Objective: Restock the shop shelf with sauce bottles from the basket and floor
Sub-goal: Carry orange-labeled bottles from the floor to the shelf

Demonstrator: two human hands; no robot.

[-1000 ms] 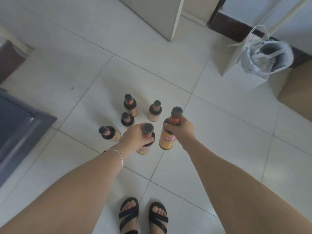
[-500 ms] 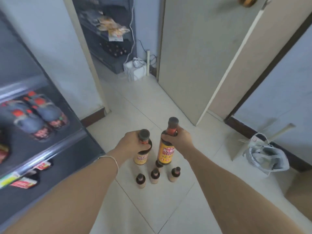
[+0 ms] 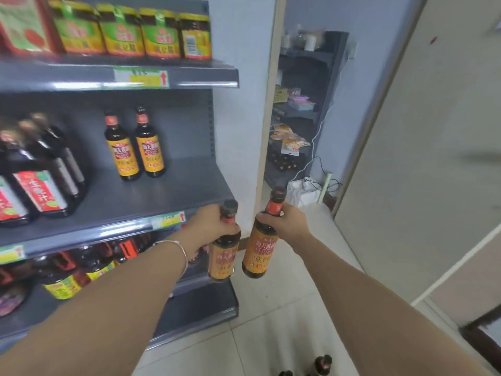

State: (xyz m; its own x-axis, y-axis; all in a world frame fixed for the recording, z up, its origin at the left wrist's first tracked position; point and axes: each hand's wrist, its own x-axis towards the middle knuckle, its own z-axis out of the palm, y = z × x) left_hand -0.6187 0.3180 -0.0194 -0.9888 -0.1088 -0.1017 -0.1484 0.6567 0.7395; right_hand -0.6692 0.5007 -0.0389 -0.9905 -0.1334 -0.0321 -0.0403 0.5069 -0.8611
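Head: shelf [image 3: 179,194] with two sauce bottles [image 3: 150,154]

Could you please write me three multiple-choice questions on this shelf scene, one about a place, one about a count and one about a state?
1. Where do the two shelved orange-label bottles stand?
A. top shelf
B. middle shelf
C. floor

2. How many bottles does the person hold?
A. one
B. two
C. three

3. What is the right hand doing?
A. hanging empty
B. resting flat on the door
C. gripping the right bottle by its neck

Answers: 1 B, they stand upright on that shelf; 2 B, the left hand holds the left bottle and the right hand holds the other; 3 C, its fingers curl round the neck.
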